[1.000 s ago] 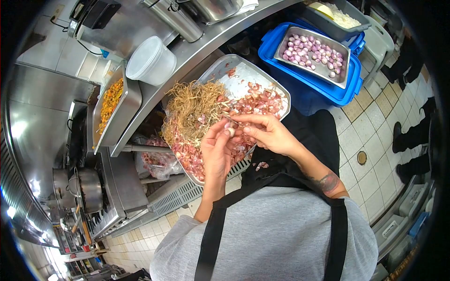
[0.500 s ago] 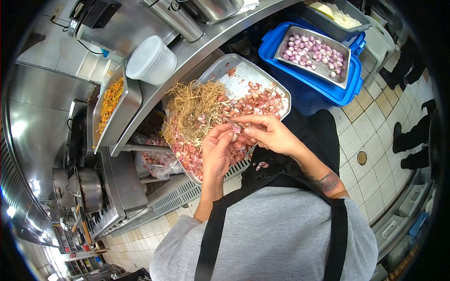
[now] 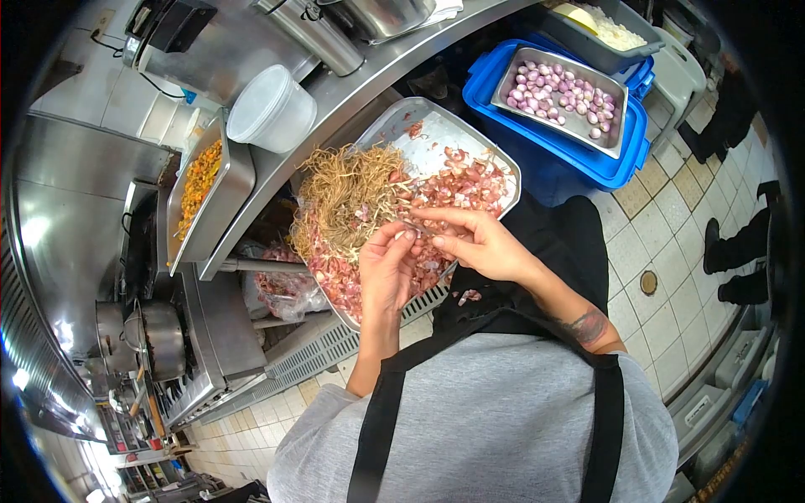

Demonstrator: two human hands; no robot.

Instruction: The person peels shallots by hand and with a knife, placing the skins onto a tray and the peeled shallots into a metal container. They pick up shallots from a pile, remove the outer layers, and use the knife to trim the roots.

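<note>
— Look, the two hands are close together over the big metal tray. The left hand and the right hand almost touch at the fingertips.

— What are they holding?

— A small shallot, I think. A second ago you could see a pale, round bit of it between the thumbs. Now the fingers have closed in and it is nearly hidden. Both hands pinch it at once.

— So is the skin coming off?

— It looks that way to me. The hands have hardly moved from their spot; only the fingers have shifted. I guess this one is nearly peeled, but I cannot see it well enough to be sure.

— What is all that stuff in the tray?

— A heap of red skins on the near side, right under the hands, and a pile of dry stringy roots further left. More red pieces lie to the right of that.

— And the clean ones?

— Far off to the right, in a smaller metal pan set on a blue bin. It holds many peeled shallots, well apart from the hands.
</note>
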